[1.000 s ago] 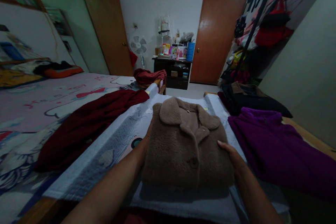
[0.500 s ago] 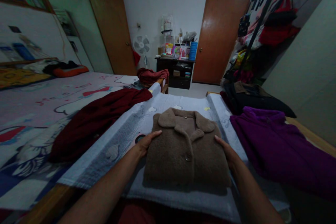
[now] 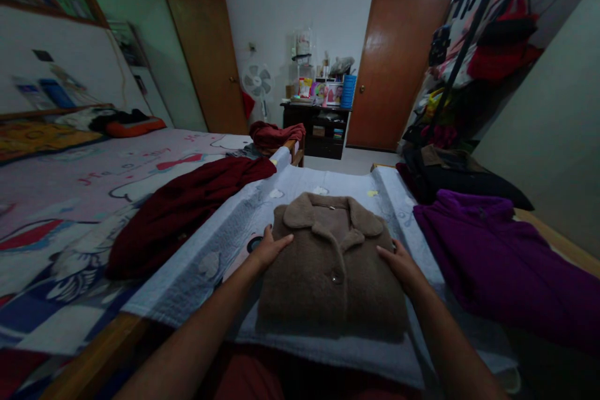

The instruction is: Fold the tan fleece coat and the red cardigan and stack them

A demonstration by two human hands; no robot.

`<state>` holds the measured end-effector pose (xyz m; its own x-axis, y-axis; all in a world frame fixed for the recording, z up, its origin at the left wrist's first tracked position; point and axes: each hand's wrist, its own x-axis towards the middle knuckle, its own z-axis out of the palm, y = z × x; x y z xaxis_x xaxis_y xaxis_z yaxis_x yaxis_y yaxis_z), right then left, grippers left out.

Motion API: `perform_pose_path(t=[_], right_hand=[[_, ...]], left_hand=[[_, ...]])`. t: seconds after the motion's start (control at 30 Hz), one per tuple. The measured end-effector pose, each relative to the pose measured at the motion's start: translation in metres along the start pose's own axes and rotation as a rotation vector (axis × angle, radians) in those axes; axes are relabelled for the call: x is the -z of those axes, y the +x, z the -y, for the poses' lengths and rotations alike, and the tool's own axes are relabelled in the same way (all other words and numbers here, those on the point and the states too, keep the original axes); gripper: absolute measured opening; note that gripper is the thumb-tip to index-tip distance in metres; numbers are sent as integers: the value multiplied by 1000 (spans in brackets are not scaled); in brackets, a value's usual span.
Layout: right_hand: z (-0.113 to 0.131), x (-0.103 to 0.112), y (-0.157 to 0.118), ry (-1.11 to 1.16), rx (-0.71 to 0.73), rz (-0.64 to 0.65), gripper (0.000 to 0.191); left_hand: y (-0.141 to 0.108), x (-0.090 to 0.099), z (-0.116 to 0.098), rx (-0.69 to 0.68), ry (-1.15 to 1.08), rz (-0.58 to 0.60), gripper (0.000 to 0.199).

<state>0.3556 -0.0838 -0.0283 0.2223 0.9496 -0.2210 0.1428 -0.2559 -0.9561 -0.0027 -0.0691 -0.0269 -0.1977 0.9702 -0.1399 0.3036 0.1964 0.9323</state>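
A brown fleecy coat (image 3: pixel 304 284), folded into a neat rectangle with its rounded collar at the far end, lies front up on a pale blue patterned cloth (image 3: pixel 304 356). My left hand (image 3: pixel 269 251) holds its left edge, thumb on top and index finger at the side. On the opposite edge, my right hand (image 3: pixel 400 262) has its thumb on the fabric and its fingers around the side. The other fingertips of both hands are partly hidden. One large button shows on the coat's front.
A dark red garment (image 3: pixel 187 212) lies on the bed at left. To the right are a folded purple garment (image 3: pixel 497 256) and dark clothes (image 3: pixel 469 178). A wooden bed edge (image 3: pixel 94 356) runs along the near left. Farther back stand a fan (image 3: pixel 257 81) and a black cabinet (image 3: pixel 314 131).
Both hands have shifted slightly on the coat's edges; their index fingers now show more beside the thumbs. The coat stays in place, and the view has turned a little left.
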Motion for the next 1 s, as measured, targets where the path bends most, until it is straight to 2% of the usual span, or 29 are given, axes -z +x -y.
perform_pose_path(t=[0.07,0.13,0.17,0.23,0.33,0.43,0.6,0.7,0.8,0.87,0.9,1.0], right_hand=[[12,-5,1,-284,240,-218,72],[27,-17,-3,-517,518,-332,70],[34,-26,-8,-594,632,-321,66],[43,-47,-18,-727,762,-190,58],[40,-76,-33,-908,745,3,55],[28,-89,-37,-1025,656,162,53],[24,-87,-34,-1075,590,222,57],[36,-83,-34,-1073,566,267,56],[52,-78,-29,-1029,601,330,51],[60,-76,-20,-998,642,292,49],[62,-76,-14,-1003,647,232,50],[54,-79,6,-1094,551,43,58]], left_hand=[[-5,-3,-14,-223,299,-159,87],[-14,-11,-32,-511,530,-239,75],[-19,-18,-41,-620,625,-220,68],[-28,-34,-52,-705,806,-132,58],[-35,-57,-50,-665,979,0,63],[-36,-68,-38,-611,1044,52,69],[-35,-68,-35,-568,1050,96,71],[-33,-63,-47,-527,1009,167,70],[-28,-59,-61,-493,939,225,66],[-25,-60,-66,-479,901,184,65],[-25,-62,-66,-475,892,154,66],[-25,-71,-59,-474,900,108,73]])
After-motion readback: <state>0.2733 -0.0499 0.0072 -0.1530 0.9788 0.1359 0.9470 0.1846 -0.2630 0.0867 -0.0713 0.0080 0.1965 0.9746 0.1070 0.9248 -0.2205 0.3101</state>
